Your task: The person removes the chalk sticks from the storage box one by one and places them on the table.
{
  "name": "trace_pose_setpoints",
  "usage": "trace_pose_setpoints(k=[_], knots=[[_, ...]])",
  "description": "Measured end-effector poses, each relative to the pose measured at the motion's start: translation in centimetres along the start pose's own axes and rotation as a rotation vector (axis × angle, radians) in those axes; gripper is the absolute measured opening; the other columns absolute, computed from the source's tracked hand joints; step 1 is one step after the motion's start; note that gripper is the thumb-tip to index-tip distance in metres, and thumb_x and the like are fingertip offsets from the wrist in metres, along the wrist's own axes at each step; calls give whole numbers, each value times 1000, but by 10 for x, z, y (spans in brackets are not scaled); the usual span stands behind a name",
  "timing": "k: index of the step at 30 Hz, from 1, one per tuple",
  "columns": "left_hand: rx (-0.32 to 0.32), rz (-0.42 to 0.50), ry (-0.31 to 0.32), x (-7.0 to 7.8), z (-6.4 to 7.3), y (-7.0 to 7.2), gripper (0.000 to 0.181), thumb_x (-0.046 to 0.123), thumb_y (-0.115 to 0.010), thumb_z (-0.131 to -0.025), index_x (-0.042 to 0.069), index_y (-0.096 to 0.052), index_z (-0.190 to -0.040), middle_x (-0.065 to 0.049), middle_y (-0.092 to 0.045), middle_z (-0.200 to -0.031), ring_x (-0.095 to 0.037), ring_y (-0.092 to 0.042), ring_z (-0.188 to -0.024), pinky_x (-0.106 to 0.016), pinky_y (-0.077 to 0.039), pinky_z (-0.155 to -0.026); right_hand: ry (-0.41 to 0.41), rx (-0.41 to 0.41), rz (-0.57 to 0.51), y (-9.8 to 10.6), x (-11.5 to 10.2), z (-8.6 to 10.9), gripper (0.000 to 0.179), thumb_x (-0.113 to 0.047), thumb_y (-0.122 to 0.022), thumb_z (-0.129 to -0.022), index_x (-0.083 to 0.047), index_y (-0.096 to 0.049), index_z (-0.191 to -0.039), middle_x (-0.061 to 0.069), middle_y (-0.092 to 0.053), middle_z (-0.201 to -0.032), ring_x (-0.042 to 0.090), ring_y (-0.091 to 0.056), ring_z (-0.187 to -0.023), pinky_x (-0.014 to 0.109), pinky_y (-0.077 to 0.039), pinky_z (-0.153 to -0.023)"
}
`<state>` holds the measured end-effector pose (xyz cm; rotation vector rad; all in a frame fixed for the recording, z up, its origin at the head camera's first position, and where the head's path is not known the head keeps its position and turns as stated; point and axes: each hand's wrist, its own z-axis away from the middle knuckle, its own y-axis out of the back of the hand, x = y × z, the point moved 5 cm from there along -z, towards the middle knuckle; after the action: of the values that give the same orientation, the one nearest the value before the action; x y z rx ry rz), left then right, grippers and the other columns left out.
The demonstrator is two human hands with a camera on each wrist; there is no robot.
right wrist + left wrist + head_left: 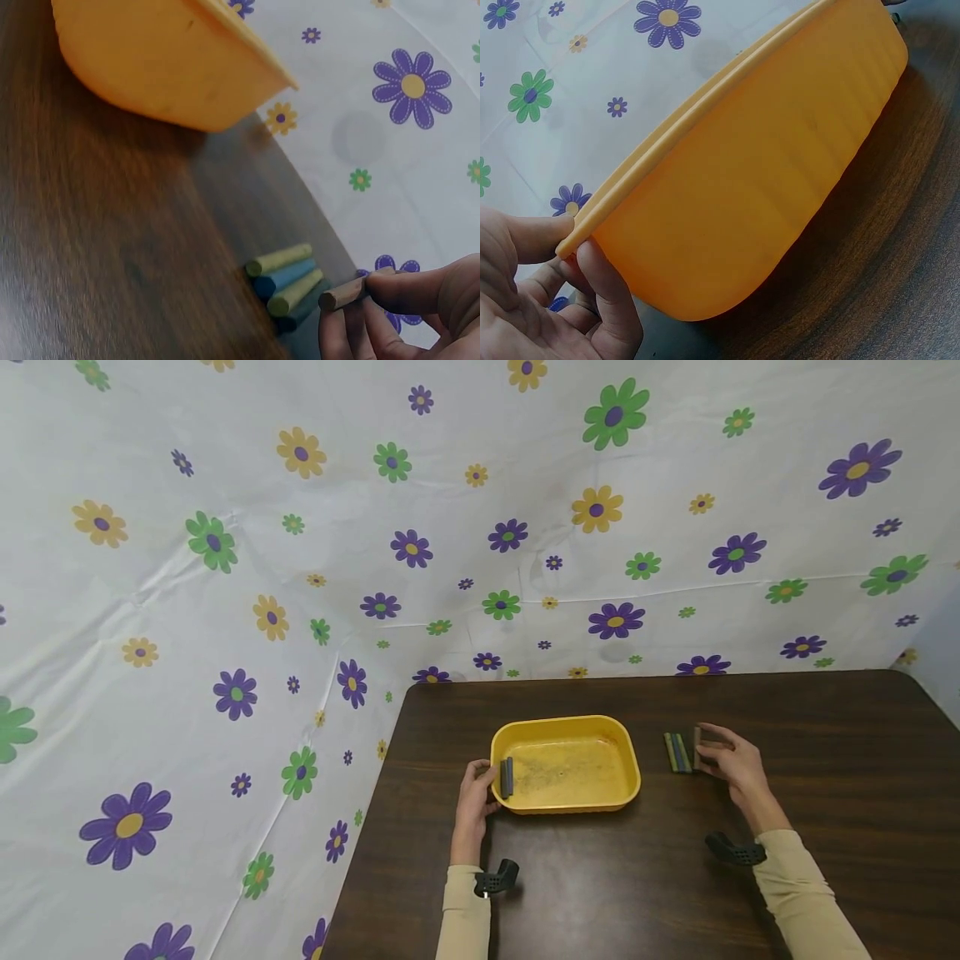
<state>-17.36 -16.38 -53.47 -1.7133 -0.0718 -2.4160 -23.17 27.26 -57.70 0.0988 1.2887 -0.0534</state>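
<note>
Two bare hands are working over the brown table [600,885], and both sleeves [467,914] are running off the bottom edge of the head view. At lower centre there, the left hand [474,795] is pinching the rim of a yellow tray [581,768] between thumb and fingers, some of which are hiding beneath the rim. The left wrist view is showing only the tray's outer wall, its inside staying hidden; at that view's upper right corner, little dark and green bits are peeking past the tray, too small to make out.

At right of the head view, the right hand [738,768] is pinching one brown stick [343,294], its far part disappearing behind the thumb. I can't tell whether it's touching the table. In the right wrist view, the tray is being cut off by the top edge.

I'm counting four sticks lying side by side just left of the brown one in the head view: two green sticks [296,292], one blue stick [281,280] and one darker stick [307,306], partly covered. Two dark grey sticks [510,775] are resting inside the tray's left end.
</note>
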Motion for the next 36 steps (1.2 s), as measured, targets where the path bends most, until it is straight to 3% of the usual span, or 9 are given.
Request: trace_pose_setpoints(k=[3,8,11,16,20,22,24,33,36], knots=[[-1,2,2,0,0,0,34,17,-57,-107,-4,-50,-132,-25,-62,-109,-19,-62,-75,-34,-49,-65,25,27,109,3,0,-1,54,-6,-60,-105,-4,-44,-156,-12,-62,-104,-6,-61,-83,23,-57,-76],[0,2,0,1,0,-1,34,17,-57,-107,-4,-50,-133,-25,-62,-108,-19,-62,-76,-33,-50,-65,66,56,225,4,1,-1,55,-2,-58,-105,6,-39,-155,24,-64,-124,-9,-59,-80,23,-57,-73],[0,4,-3,1,1,0,34,16,-57,-107,-5,-50,-133,-25,-61,-109,-20,-62,-76,-33,-50,-64,66,79,251,4,3,-2,54,0,-58,-103,9,-39,-154,33,-61,-128,-10,-58,-76,22,-57,-71],[6,10,-3,1,0,0,33,16,-57,-107,-4,-51,-131,-25,-61,-107,-19,-61,-75,-33,-50,-64,75,147,321,4,5,-5,53,0,-63,-101,9,-45,-150,32,-67,-122,-8,-58,-72,22,-56,-66],[9,2,-4,1,0,0,32,16,-58,-107,-4,-51,-131,-25,-61,-108,-20,-61,-76,-33,-50,-64,111,194,439,2,4,-6,53,-5,-67,-100,8,-49,-148,29,-70,-118,25,-71,-89,43,-56,-84],[12,-3,-4,1,0,0,33,16,-57,-107,-4,-51,-132,-26,-61,-109,-20,-62,-76,-33,-50,-65,122,206,472,2,4,-6,53,-6,-67,-100,8,-49,-147,29,-70,-117,43,-65,-106,55,-49,-94],[14,-6,-4,1,0,0,33,17,-57,-107,-4,-51,-132,-26,-61,-110,-20,-62,-76,-34,-51,-65,126,202,458,0,4,-5,52,-5,-66,-100,9,-48,-148,31,-68,-119,52,-57,-118,64,-42,-100],[12,3,-11,2,1,-1,34,16,-58,-106,-5,-50,-132,-25,-62,-105,-20,-61,-75,-33,-50,-64,81,221,410,-1,3,-2,47,-5,-55,-104,7,-47,-149,32,-64,-128,50,-56,-121,60,-45,-99],[18,7,-10,3,2,-1,33,16,-58,-106,-4,-51,-131,-25,-62,-106,-20,-61,-74,-32,-50,-63,60,223,383,0,3,-1,47,-10,-53,-106,7,-47,-149,32,-64,-128,44,-60,-114,44,-53,-88]])
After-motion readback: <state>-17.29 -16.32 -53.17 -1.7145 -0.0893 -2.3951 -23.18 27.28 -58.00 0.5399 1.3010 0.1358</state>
